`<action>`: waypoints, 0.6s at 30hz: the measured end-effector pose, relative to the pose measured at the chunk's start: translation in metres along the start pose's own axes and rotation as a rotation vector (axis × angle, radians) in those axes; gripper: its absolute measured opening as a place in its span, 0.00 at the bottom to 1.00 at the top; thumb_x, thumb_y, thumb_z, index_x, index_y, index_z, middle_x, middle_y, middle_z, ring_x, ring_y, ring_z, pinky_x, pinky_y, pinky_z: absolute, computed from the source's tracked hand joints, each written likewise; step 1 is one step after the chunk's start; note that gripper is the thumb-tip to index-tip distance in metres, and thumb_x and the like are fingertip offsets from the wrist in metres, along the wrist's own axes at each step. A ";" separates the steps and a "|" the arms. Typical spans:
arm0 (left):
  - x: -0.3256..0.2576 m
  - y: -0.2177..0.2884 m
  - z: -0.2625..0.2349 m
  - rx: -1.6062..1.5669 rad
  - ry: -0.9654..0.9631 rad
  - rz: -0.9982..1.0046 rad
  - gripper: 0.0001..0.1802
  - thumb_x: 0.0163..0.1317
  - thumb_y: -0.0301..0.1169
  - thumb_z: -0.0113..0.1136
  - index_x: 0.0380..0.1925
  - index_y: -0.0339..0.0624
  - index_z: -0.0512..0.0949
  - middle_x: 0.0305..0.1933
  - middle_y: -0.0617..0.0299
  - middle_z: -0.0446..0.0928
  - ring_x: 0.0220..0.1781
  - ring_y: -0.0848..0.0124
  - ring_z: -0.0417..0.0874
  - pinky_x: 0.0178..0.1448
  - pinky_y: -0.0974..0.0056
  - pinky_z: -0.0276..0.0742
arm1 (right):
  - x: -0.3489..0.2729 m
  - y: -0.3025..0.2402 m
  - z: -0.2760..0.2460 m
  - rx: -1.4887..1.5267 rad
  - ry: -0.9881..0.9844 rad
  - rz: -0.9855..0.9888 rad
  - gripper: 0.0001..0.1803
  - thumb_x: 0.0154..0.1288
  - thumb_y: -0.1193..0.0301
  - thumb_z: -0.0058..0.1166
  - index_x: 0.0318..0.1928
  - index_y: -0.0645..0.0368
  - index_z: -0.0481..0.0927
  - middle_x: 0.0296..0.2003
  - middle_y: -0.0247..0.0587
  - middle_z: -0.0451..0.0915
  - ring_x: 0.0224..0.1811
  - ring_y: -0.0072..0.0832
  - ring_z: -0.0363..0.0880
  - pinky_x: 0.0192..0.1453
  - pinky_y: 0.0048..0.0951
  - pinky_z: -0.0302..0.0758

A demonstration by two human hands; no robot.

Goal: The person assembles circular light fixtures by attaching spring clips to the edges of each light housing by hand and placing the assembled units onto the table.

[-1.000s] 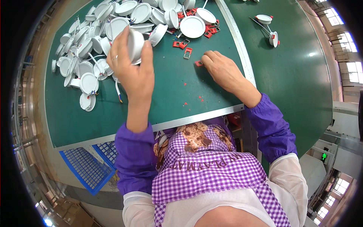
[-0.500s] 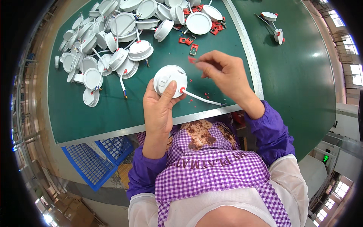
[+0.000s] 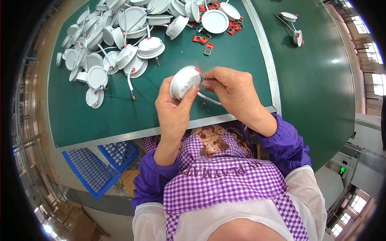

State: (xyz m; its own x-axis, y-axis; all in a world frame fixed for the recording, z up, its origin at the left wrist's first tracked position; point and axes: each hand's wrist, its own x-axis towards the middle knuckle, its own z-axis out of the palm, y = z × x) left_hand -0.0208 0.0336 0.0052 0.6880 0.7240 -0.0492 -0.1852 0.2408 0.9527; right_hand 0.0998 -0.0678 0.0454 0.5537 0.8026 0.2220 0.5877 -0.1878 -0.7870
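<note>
My left hand [image 3: 173,105] is closed round a white round downlight [image 3: 185,81], its thumb pressed on the back of the housing. The lamp is tilted, and a white cable [image 3: 209,99] leaves it beside a red grommet. My right hand [image 3: 230,85] pinches a small red spring clip [image 3: 198,70] against the lamp's right edge. Part of the clip is hidden by the fingers, so I cannot tell whether it sits in the housing. Tiny red scraps [image 3: 204,103] lie on the green table below the cable.
A heap of white downlights [image 3: 97,77] with cables covers the table's far left. Loose red clips [image 3: 208,49] lie beyond my hands. Two more lamps with clips [image 3: 297,38] rest on the green surface at right. Blue plastic baskets [image 3: 92,170] stand below the table's front edge.
My right hand has moved left and down, bringing the red clip to the lamp. My left hand has tilted the lamp so its side edge faces my right hand.
</note>
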 end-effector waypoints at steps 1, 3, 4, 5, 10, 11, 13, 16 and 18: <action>0.000 0.000 -0.001 0.000 0.003 -0.001 0.16 0.64 0.24 0.65 0.49 0.33 0.73 0.44 0.61 0.79 0.44 0.77 0.80 0.48 0.71 0.78 | 0.000 0.000 0.000 0.001 -0.003 0.000 0.07 0.57 0.79 0.60 0.38 0.64 0.80 0.32 0.51 0.82 0.34 0.47 0.83 0.36 0.38 0.78; 0.000 -0.001 -0.002 0.004 -0.033 0.015 0.14 0.64 0.23 0.64 0.48 0.34 0.74 0.44 0.62 0.79 0.44 0.77 0.79 0.49 0.71 0.77 | 0.001 0.000 -0.001 0.016 0.001 -0.006 0.07 0.57 0.79 0.61 0.38 0.65 0.79 0.32 0.50 0.82 0.34 0.46 0.83 0.35 0.37 0.77; 0.001 -0.001 -0.002 0.003 -0.033 0.014 0.14 0.64 0.23 0.64 0.48 0.34 0.74 0.44 0.62 0.79 0.44 0.77 0.79 0.49 0.71 0.77 | 0.001 0.000 0.000 0.015 0.000 -0.005 0.07 0.57 0.79 0.61 0.38 0.65 0.79 0.32 0.50 0.82 0.34 0.46 0.83 0.35 0.37 0.77; 0.002 -0.001 -0.003 0.024 -0.048 0.021 0.14 0.64 0.23 0.64 0.48 0.34 0.74 0.44 0.62 0.79 0.44 0.77 0.79 0.49 0.71 0.77 | 0.000 0.001 0.002 0.026 0.018 0.006 0.07 0.57 0.79 0.62 0.37 0.65 0.79 0.31 0.49 0.81 0.33 0.45 0.82 0.34 0.36 0.77; -0.002 0.000 -0.005 -0.030 -0.072 -0.040 0.14 0.63 0.22 0.64 0.48 0.35 0.74 0.44 0.62 0.79 0.45 0.77 0.79 0.50 0.71 0.77 | 0.001 0.011 0.003 0.086 0.055 -0.013 0.08 0.56 0.79 0.63 0.36 0.64 0.78 0.29 0.45 0.81 0.29 0.36 0.81 0.34 0.31 0.76; -0.003 -0.001 -0.005 -0.072 -0.075 -0.064 0.14 0.63 0.22 0.64 0.47 0.36 0.74 0.45 0.62 0.79 0.46 0.77 0.80 0.51 0.71 0.77 | -0.001 0.015 0.005 0.181 0.033 0.041 0.08 0.57 0.79 0.64 0.37 0.64 0.78 0.28 0.42 0.81 0.30 0.30 0.81 0.34 0.29 0.76; -0.004 -0.001 -0.006 -0.114 -0.079 -0.088 0.13 0.63 0.22 0.64 0.47 0.36 0.74 0.45 0.62 0.79 0.46 0.76 0.80 0.52 0.71 0.77 | -0.003 0.015 0.004 0.276 0.013 0.094 0.09 0.57 0.79 0.64 0.38 0.63 0.78 0.28 0.38 0.81 0.30 0.25 0.80 0.34 0.27 0.76; -0.001 0.003 -0.013 -0.187 -0.126 -0.154 0.15 0.60 0.22 0.67 0.46 0.37 0.74 0.44 0.61 0.79 0.44 0.77 0.81 0.49 0.71 0.79 | -0.006 0.011 -0.005 0.485 -0.016 0.291 0.10 0.60 0.78 0.64 0.41 0.63 0.78 0.30 0.33 0.82 0.33 0.18 0.80 0.34 0.23 0.76; 0.005 0.007 -0.020 -0.038 -0.296 -0.232 0.19 0.55 0.23 0.72 0.44 0.37 0.74 0.41 0.62 0.80 0.41 0.77 0.81 0.45 0.70 0.81 | -0.011 0.016 -0.013 0.601 -0.202 0.413 0.11 0.62 0.78 0.63 0.44 0.65 0.77 0.34 0.35 0.82 0.35 0.17 0.81 0.35 0.21 0.76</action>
State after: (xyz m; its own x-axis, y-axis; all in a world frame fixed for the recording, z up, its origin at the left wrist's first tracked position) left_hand -0.0326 0.0512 0.0054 0.8866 0.4308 -0.1682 -0.0228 0.4040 0.9145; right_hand 0.1108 -0.0870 0.0385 0.5060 0.8332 -0.2230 -0.0985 -0.2011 -0.9746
